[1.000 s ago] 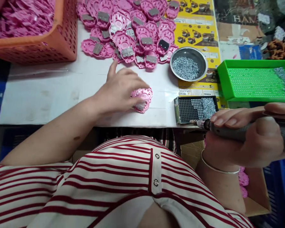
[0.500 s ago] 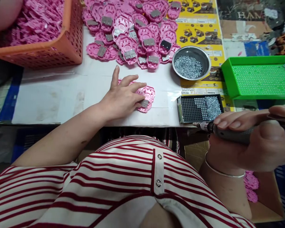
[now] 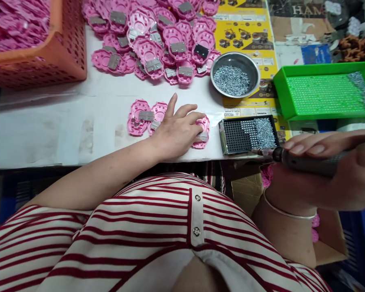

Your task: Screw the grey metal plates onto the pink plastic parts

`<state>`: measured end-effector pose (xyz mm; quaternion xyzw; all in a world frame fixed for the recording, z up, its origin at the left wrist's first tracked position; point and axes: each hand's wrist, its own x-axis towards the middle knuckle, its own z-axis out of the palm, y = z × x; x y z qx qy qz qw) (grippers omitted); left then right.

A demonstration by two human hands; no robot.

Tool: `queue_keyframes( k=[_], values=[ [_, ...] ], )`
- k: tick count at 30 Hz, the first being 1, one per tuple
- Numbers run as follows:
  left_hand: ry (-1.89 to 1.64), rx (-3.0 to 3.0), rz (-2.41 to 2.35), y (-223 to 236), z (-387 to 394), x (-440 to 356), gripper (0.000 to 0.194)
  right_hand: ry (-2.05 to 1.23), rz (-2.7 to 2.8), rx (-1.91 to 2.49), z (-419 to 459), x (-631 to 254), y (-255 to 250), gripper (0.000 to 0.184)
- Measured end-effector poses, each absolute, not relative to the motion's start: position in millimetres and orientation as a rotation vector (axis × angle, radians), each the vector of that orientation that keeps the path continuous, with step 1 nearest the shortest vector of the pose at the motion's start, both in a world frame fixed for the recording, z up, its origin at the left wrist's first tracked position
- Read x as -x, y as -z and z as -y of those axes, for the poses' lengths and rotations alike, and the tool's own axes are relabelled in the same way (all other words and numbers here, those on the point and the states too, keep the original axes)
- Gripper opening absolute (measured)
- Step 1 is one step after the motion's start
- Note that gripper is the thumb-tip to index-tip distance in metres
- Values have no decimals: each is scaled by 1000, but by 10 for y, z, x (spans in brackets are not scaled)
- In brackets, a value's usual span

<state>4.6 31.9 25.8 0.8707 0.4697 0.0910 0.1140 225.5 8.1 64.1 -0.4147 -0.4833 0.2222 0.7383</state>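
Note:
My left hand lies palm down on the white table with its fingers spread. Its fingertips touch a pink plastic casing that has a grey metal plate on it; the thumb is hidden. Two more pink casings with grey plates lie to the left of this hand, one partly covered by it. My right hand is closed around a dark electric screwdriver. The screwdriver's tip points left, by the front edge of a black perforated screw tray, part of which is covered with small screws.
A metal bowl of screws and a green tray stand on the right. Many pink casings are heaped at the back. An orange basket with pink parts is at left; a cardboard box sits below right.
My left hand has shifted right with the casing under its fingertips, baring two casings on its left. The screwdriver tip has come closer to the black tray's edge. The camera view has shifted slightly.

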Motion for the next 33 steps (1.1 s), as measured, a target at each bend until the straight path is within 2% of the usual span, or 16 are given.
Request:
queue_keyframes(
  k=[3,9,16,24,33],
  values=[
    [-265,-2556,-1346,-280,-308,-143,30,-431,1054,762,-115,-2338,-620,26],
    [-284,-2537,-1322,-284,-298,-129,15,-412,1064,737,-135,-2251,-662,18],
    [-238,-2448,-1372,-371,-279,-108,21,-334,1006,800,-321,-2121,-603,11],
    [-207,-2375,-1364,-390,-300,-101,22,-342,1085,766,-403,-2201,-471,23],
    [-251,-2443,-1410,-291,-279,-135,17,-274,1138,671,-603,-2275,-309,20]
  ],
)
